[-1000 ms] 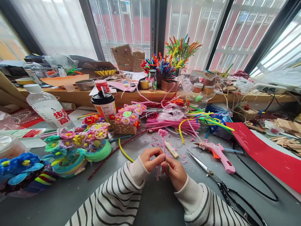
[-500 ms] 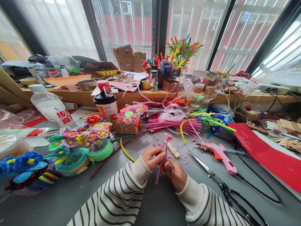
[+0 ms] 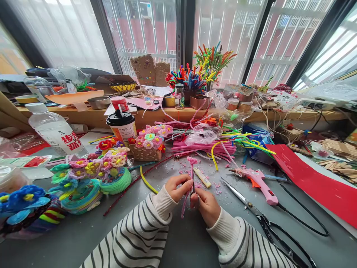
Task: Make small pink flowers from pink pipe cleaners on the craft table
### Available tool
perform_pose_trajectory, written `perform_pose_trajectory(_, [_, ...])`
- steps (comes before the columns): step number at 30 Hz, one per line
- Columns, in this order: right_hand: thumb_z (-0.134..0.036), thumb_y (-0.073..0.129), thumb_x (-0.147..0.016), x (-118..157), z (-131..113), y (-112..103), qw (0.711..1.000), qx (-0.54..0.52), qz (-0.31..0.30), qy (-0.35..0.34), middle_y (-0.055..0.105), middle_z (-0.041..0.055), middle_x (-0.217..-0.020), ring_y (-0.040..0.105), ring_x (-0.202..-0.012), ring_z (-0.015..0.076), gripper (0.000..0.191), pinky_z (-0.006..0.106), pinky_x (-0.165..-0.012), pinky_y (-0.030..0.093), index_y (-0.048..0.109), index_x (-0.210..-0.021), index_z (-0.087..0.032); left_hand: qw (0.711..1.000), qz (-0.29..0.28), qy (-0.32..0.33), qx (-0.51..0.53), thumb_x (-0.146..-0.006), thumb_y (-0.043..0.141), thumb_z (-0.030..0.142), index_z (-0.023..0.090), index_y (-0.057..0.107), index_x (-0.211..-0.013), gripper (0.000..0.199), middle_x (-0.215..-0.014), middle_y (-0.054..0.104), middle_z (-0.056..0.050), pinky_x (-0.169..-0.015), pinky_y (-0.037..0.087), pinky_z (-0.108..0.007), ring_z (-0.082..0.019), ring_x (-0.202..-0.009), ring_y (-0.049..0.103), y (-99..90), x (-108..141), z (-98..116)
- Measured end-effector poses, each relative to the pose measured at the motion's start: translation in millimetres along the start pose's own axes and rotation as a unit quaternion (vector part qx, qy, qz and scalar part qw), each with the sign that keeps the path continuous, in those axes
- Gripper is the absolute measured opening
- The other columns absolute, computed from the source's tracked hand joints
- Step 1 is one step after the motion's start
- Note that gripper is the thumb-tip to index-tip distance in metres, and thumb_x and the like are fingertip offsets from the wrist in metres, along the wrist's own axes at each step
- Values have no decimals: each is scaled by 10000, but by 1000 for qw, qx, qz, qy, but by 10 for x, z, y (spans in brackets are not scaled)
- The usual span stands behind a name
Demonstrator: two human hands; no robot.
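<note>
My left hand (image 3: 178,188) is closed, its thumb and fingers pinching a pink pipe cleaner (image 3: 183,208). The stem stands roughly upright, with a curled fluffy pink tip (image 3: 192,160) above the fingers and a loose tail below. My right hand (image 3: 208,204) is closed close beside it around a slim dark metal tool (image 3: 192,187), whose thin end lies along the stem; its exact kind is mostly hidden. Just behind the hands, a pale glue-stick-like bar (image 3: 202,177) with a label lies among pink fluff scraps (image 3: 216,188).
Large scissors (image 3: 248,204) and a pink hot glue gun (image 3: 258,180) lie at right, by red paper (image 3: 309,178). Pink pipe cleaners (image 3: 203,147) are heaped behind. Pipe-cleaner flower pots (image 3: 115,180), a lidded cup (image 3: 122,128) and a bottle (image 3: 55,130) stand at left.
The view has shifted slightly. My left hand still pinches the pink stem, and the tool in my right hand now stands more upright against it.
</note>
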State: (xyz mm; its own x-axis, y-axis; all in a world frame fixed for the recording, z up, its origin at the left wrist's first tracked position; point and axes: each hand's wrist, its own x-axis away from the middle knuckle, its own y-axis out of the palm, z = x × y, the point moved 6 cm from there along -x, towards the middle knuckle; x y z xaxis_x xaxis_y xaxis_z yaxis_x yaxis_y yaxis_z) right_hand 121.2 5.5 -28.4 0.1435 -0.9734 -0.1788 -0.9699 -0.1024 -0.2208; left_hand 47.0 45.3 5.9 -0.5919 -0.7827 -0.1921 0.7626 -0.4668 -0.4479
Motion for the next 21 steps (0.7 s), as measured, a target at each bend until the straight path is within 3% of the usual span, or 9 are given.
perform_pose_trajectory(10, [-582,313,-684,-1,14,-23,1000,10,2,3,335,-30,-430,324,-409,96,480,230,-424,243,439,-476,-168,1000,2,4,0,-724,357,303,147,404,-489,286,-450,407,28,-477,305,-201,-75,-449,370,-12,5,30])
perform_pose_trajectory(16, [-616,271,-673,4,19,10,998,-55,-3,-12,301,-43,-435,297,-407,86,504,216,-403,232,431,-509,-167,999,-22,21,-21,-725,345,283,139,416,-491,285,-460,377,38,-484,296,-196,-69,-459,359,20,13,60])
perform_pose_trajectory(21, [-591,326,-671,-4,5,-19,1000,-23,-1,7,334,-38,-442,304,-405,84,465,216,-402,238,443,-534,-163,1000,-17,5,-20,-731,337,304,140,409,-491,299,-461,395,32,-467,303,-187,-70,-465,365,26,9,13])
